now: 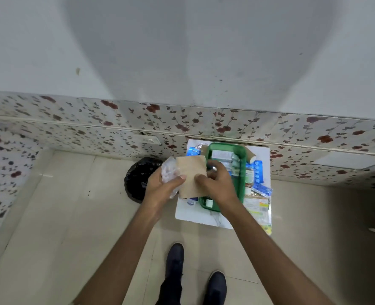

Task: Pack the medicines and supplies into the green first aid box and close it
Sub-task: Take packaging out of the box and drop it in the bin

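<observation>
The green first aid box stands open on a small white table, with white medicine cartons inside. My left hand grips a clear plastic packet and the left edge of a brown paper envelope. My right hand pinches the envelope's right edge, over the box's left side. Blue blister strips and a yellow-green sachet lie right of the box. More blue packs lie at the table's far left corner.
A black plastic bag sits on the tiled floor left of the table. A flower-patterned wall runs behind the table and along the left. My two dark shoes stand on the floor below the table.
</observation>
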